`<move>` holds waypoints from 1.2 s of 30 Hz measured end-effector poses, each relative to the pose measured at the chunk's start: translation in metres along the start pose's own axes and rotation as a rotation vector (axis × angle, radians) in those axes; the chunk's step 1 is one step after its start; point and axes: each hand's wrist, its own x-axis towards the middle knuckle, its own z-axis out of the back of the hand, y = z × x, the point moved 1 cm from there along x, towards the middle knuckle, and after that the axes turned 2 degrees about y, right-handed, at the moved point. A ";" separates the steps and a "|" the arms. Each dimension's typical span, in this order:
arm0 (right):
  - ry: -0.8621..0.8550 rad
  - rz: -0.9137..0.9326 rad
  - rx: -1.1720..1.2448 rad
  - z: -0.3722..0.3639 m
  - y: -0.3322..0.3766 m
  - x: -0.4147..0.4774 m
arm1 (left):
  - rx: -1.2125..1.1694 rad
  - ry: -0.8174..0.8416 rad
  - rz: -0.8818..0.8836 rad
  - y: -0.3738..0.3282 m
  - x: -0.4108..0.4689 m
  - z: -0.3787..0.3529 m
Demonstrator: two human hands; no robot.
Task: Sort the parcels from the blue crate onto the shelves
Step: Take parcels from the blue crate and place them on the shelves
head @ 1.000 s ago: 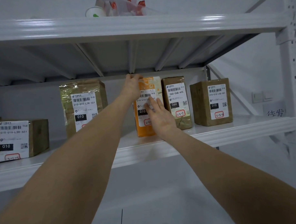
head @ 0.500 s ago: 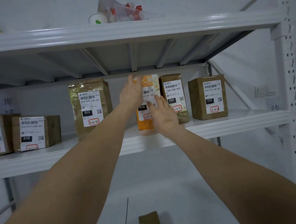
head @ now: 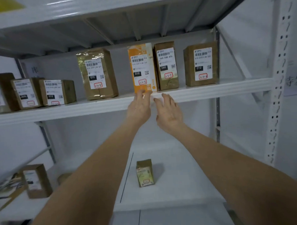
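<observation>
The orange parcel stands upright on the shelf, just above the fingers. Neither hand holds anything: the left hand has loose fingertips at the parcel's base, and the right hand is spread below. This parcel looks placed. The crate is out of view, so what remains is unclear.

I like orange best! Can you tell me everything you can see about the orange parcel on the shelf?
The orange parcel is a tall, slim box, orange with a white strip down its right side, seemingly cardboard. It stands upright near the front of the middle shelf. Its white front label shows a barcode, a black 010 patch, a QR code and a red-ringed handwritten mark. Its right side sits against a brown parcel. Fingertips of the left hand overlap its bottom edge; contact is unclear.
</observation>
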 end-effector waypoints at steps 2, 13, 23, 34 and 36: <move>0.085 -0.016 -0.004 -0.012 -0.003 -0.029 | -0.018 0.086 0.041 -0.008 -0.031 -0.019; 0.389 -0.164 0.029 -0.074 -0.031 -0.205 | -0.019 0.541 0.098 -0.056 -0.203 -0.102; 0.789 -0.328 -0.038 -0.118 -0.060 -0.408 | -0.089 0.977 0.109 -0.086 -0.389 -0.180; 1.042 -0.468 0.004 -0.177 -0.149 -0.545 | -0.117 1.295 0.211 -0.137 -0.500 -0.277; 1.103 -0.486 0.043 -0.199 -0.166 -0.562 | -0.106 1.351 0.242 -0.149 -0.509 -0.300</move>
